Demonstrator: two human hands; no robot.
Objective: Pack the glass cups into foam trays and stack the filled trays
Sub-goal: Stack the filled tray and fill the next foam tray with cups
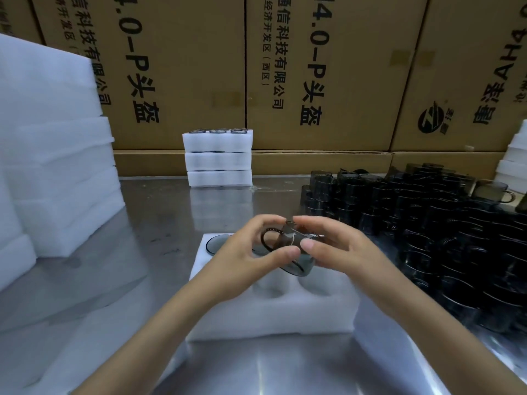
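Two hands share one smoked glass cup (pixel 293 252) just above the foam tray (pixel 271 315); our left hand (pixel 245 249) curls round the handle side, thumb under and fingers over the rim, and our right hand (pixel 336 246) pinches the opposite wall, so both are closed on the cup and neither is free; the cup hangs tilted, its handle loop turned toward the left palm and its base dipping toward us. Directly below the grip lie empty pockets in the tray's near row, while beyond the left knuckles one pocket already holds a seated cup (pixel 219 243); whether the pocket hidden under our hands is filled, we cannot tell. To do this step well, we judge that we should level the cup first, then line its base over a free pocket beneath the grip and decide where the handle will sit, since the foam looks snug; we would lower it straight, loosen the right pinch only once the base is inside the foam wall, and press lightly on the rim rather than on the handle. Off to the right of the grip waits the crowd of loose cups (pixel 427 223) on the steel table (pixel 159 252), close enough that a wide elbow could knock them; well beyond the grip stands the stack of filled trays (pixel 218 158), where this tray should go once full.
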